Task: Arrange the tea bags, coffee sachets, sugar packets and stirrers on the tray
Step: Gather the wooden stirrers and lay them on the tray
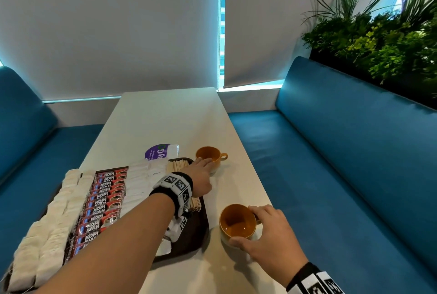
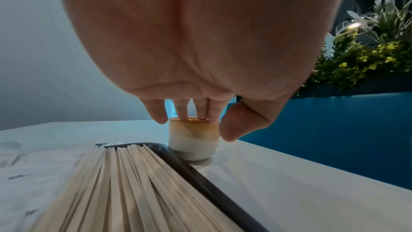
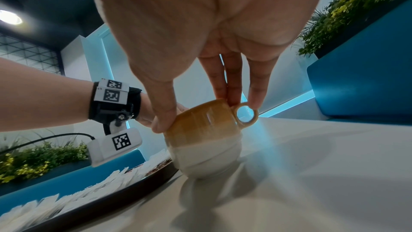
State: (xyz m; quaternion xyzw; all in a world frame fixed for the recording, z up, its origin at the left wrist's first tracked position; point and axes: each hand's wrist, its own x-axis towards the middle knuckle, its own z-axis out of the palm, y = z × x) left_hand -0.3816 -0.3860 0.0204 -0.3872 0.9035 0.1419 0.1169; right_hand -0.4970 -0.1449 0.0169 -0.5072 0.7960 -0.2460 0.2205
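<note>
A dark tray [image 1: 191,234] on the white table carries rows of tea bags [image 1: 54,218], red coffee sachets [image 1: 104,201], white sugar packets [image 1: 139,180] and wooden stirrers [image 1: 179,164]. My left hand [image 1: 205,163] reaches across the tray and grips the rim of the far orange cup [image 1: 212,155], with fingers inside the rim and the thumb outside. My right hand [image 1: 246,226] grips the near orange cup [image 1: 236,225], thumb on the near rim and fingers by the handle. That cup [image 3: 205,140] looks tilted in the right wrist view. The stirrers [image 2: 125,191] lie along the tray's rim [image 2: 200,179], beside the far cup [image 2: 194,140].
A purple round sticker [image 1: 156,151] and a white packet [image 1: 173,150] lie just beyond the tray. Blue benches [image 1: 331,151] flank the table on both sides. A planter with green plants [image 1: 378,45] stands behind the right bench. Bare tabletop [image 1: 170,116] stretches toward the window blinds.
</note>
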